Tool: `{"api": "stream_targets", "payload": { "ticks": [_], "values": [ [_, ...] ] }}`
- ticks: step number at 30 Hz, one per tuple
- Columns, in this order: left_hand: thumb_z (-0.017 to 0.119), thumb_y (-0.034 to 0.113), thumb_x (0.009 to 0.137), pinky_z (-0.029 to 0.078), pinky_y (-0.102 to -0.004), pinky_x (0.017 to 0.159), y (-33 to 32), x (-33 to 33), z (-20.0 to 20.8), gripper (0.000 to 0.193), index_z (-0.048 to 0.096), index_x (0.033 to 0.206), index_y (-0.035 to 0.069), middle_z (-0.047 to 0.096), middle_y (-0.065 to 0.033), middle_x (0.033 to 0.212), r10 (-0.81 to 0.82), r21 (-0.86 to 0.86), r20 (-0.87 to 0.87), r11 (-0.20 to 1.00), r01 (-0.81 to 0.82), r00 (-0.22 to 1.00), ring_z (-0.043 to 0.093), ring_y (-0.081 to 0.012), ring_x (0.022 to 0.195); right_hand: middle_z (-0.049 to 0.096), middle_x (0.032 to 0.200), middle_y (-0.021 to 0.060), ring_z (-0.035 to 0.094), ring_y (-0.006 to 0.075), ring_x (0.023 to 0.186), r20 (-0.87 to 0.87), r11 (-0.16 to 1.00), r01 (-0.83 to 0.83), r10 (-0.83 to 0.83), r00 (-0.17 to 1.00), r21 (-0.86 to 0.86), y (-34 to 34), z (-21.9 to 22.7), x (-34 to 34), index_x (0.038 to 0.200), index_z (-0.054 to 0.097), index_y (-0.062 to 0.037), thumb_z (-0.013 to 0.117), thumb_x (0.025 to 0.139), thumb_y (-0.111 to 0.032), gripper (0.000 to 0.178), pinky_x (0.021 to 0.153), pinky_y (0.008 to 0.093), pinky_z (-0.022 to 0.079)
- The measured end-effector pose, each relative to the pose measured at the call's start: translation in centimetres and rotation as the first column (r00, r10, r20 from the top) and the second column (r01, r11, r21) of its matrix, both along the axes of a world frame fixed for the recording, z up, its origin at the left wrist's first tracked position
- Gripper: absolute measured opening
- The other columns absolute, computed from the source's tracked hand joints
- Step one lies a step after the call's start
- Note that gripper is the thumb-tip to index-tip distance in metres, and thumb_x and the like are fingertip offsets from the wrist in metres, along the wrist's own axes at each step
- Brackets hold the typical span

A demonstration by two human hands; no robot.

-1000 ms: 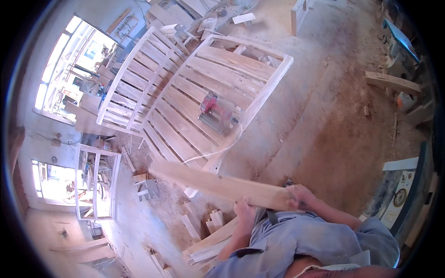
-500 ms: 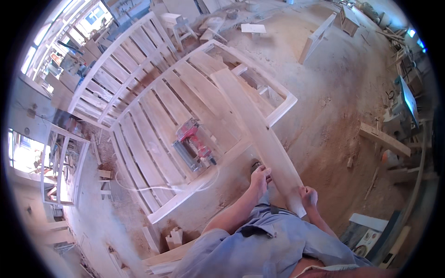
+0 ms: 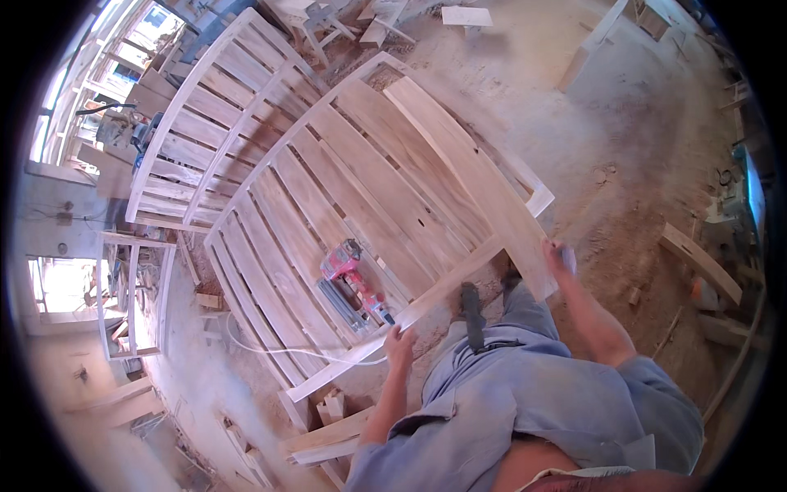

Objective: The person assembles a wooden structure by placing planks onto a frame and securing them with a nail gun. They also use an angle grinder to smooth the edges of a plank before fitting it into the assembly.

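Note:
A long wooden plank (image 3: 459, 176) lies along the right side of a slatted wooden panel (image 3: 316, 380), its near end sticking out past the frame toward me. My right hand (image 3: 560, 261) is closed on the plank's right edge close to that end. A red and grey nail gun (image 3: 348, 283) rests on the slats, a pale hose (image 3: 287, 353) curving away from it. Just short of the nail gun, at the panel's near rail, is my left hand (image 3: 399, 346), fingers slightly apart and nothing in them. Whether it touches the rail I cannot tell.
Behind the panel at left leans a second slatted panel (image 3: 221, 119). A small open frame (image 3: 134, 299) stands farther left. Wood offcuts (image 3: 330, 407) lie beside the near corner. A beam (image 3: 701, 261) sits at the right, and a stool (image 3: 318, 29) at the back.
The plank has come down onto the panel, covering the gap at its right side. My left hand has let go and moved left toward the nail gun; my right hand has slid farther up the plank.

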State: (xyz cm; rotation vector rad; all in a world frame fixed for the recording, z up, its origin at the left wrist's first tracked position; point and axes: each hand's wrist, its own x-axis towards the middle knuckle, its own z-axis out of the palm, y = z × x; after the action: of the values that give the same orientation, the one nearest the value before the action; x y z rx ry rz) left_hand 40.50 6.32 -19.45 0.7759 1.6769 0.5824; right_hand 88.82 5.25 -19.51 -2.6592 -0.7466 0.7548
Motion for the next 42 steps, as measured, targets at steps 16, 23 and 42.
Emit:
{"api": "stream_targets", "payload": {
  "ticks": [16,23,42],
  "values": [
    [0.068,0.012,0.086,0.048,-0.0273,0.055,-14.3,16.6,11.2,0.026,0.065,0.106,-0.003,0.065,-0.0105,0.082,-0.042,-0.313,-0.356,0.947,-0.077,0.933,0.065,-0.0167,0.073,0.069,0.099,0.0234,0.066,0.0413,0.097,-0.136,0.986,-0.128,0.143,0.98,0.109,22.2,-6.0,9.5,0.09,0.073,-0.0043,0.052,0.089,-0.055,0.055,0.086,0.0496,0.05],
    [0.067,0.013,0.086,0.048,-0.0282,0.059,-12.4,20.7,12.2,0.028,0.064,0.108,-0.004,0.066,-0.0114,0.085,-0.009,-0.333,-0.357,0.935,-0.119,0.934,0.065,-0.0176,0.076,0.069,0.097,0.0246,0.066,0.0421,0.096,-0.164,0.975,-0.196,0.21,0.964,0.1,24.1,-6.7,10.1,0.092,0.072,-0.003,0.049,0.092,-0.056,0.058,0.084,0.0495,0.05],
    [0.067,0.015,0.087,0.048,-0.0304,0.069,-11.4,21.4,13.6,0.033,0.063,0.113,-0.005,0.067,-0.014,0.092,-0.032,-0.376,-0.38,0.918,-0.123,0.924,0.065,-0.0201,0.086,0.068,0.093,0.0258,0.064,0.0438,0.091,-0.223,0.98,-0.139,0.169,0.96,0.145,23.5,-10.7,9.3,0.087,0.069,-0.001,0.051,0.091,-0.051,0.053,0.08,0.0504,0.048]
  ]
}}
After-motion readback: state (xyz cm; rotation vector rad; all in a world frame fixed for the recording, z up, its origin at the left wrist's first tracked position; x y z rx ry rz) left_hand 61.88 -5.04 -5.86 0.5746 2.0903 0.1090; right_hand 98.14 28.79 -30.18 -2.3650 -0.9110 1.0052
